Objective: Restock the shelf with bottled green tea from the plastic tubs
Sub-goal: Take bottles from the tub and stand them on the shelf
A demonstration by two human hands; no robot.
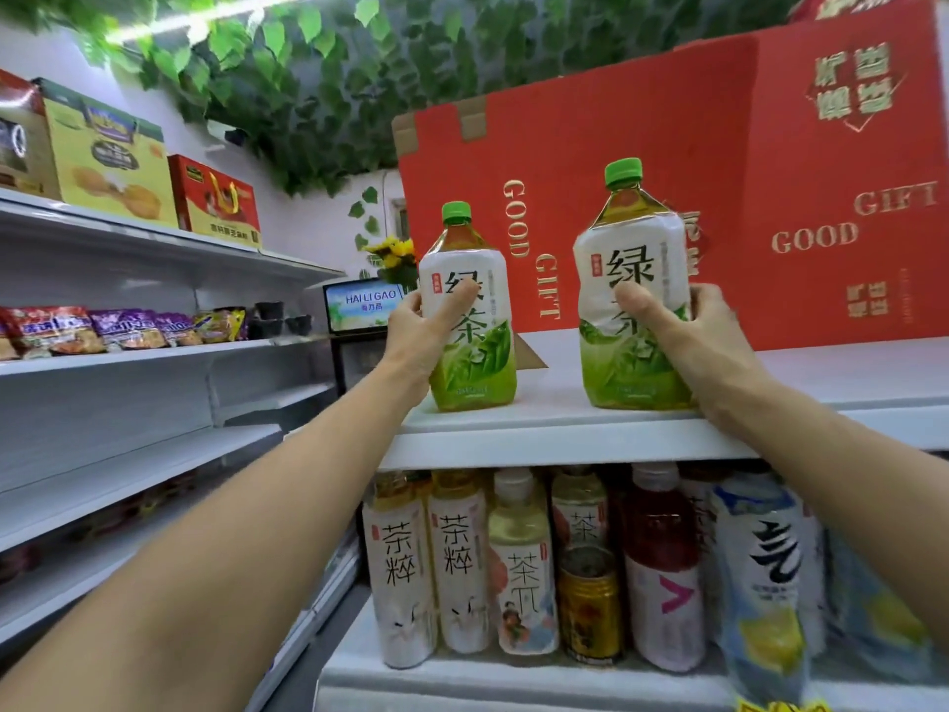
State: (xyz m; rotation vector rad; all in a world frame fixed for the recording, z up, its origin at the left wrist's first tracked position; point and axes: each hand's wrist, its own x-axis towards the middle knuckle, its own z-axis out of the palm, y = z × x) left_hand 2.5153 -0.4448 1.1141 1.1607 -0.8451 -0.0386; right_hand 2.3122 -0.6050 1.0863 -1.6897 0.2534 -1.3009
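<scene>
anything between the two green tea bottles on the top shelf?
No. In the head view, only bare white shelf separates the left bottle and the right bottle; the red gift box stands behind the gap.

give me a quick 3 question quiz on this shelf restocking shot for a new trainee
1. True or false: the left hand and the right hand each grip a green-capped plastic bottle of green tea.
2. Multiple choice: where do the left green tea bottle and the right green tea bottle stand? A) on the white top shelf B) in a plastic tub C) among the drinks on the shelf below
3. What stands directly behind the two bottles?

Key
1. True.
2. A; both are upright near the front edge.
3. A large red cardboard gift box printed GOOD GIFT.
</scene>
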